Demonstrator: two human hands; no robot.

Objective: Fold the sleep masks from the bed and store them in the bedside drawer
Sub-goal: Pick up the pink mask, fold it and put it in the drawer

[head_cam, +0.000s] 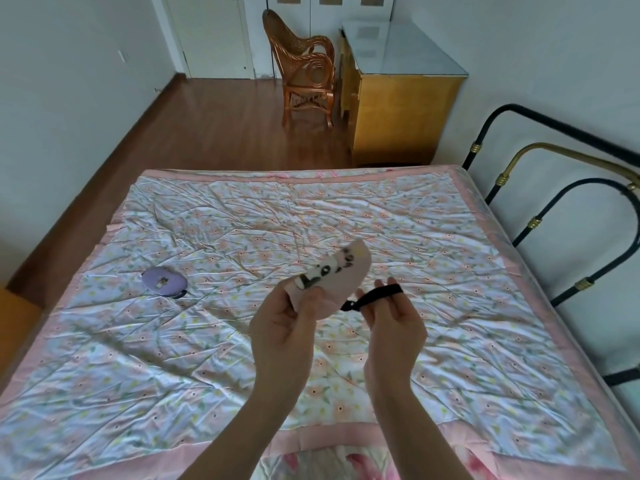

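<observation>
Both hands raised above the bed, forearms entering from the bottom edge. Left hand (289, 318) grips a pale pink fabric sleep mask with a black-and-white animal print (334, 275), thumb pressed on the mask's near end, fingers curled behind it; the mask is held in the air, angled up and away toward the right. The mask's black elastic strap (372, 297) runs from its lower edge to the right hand (393, 322), stretched across that hand's raised fingers; palm faces up, fingers loosely bent, and I cannot tell whether they pinch the strap or only carry it. A second sleep mask, lilac, rounded, with a small light print (164, 280), lies flat on the floral quilted bedspread with pink border (433, 244), well to the left of the hands, a dark strap showing at its near edge. Black and brass metal bed frame (540, 220) at right. Beyond the bed: brown wooden floor (214, 123), woven rattan rocking chair (304, 67), yellow wooden cabinet with a glass top (398, 109).
</observation>
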